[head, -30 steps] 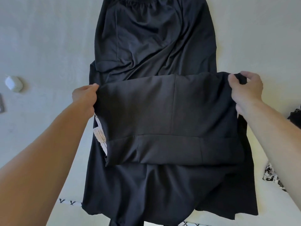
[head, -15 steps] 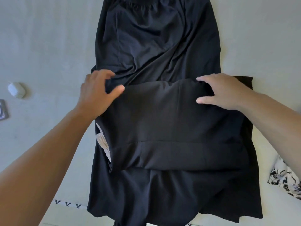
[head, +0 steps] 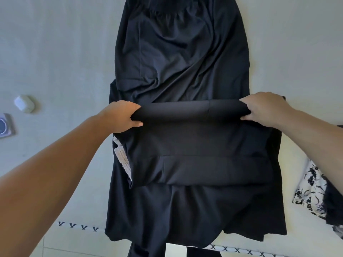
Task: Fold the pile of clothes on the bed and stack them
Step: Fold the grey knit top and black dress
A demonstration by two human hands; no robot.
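A folded black garment [head: 196, 145] lies on top of a long black skirt [head: 181, 58] spread flat on the pale bed [head: 55, 52]. My left hand [head: 121, 117] grips the left end of the folded garment's far edge, and my right hand [head: 265, 108] grips the right end. That far edge is lifted and curled into a rounded roll between my hands. A strip of white lace lining [head: 123, 158] peeks out at the garment's left side. The skirt's gathered waistband lies at the top of the view.
A small white case [head: 24, 103] and a flat square object [head: 6, 126] lie on the bed at the left. A black-and-white floral garment [head: 311, 193] sits at the right edge. The bed's near border has a stitched cross pattern [head: 78, 226].
My hands first held the garment's far corners, then pressed flat on it, and now both grip its far edge and curl it up off the skirt.
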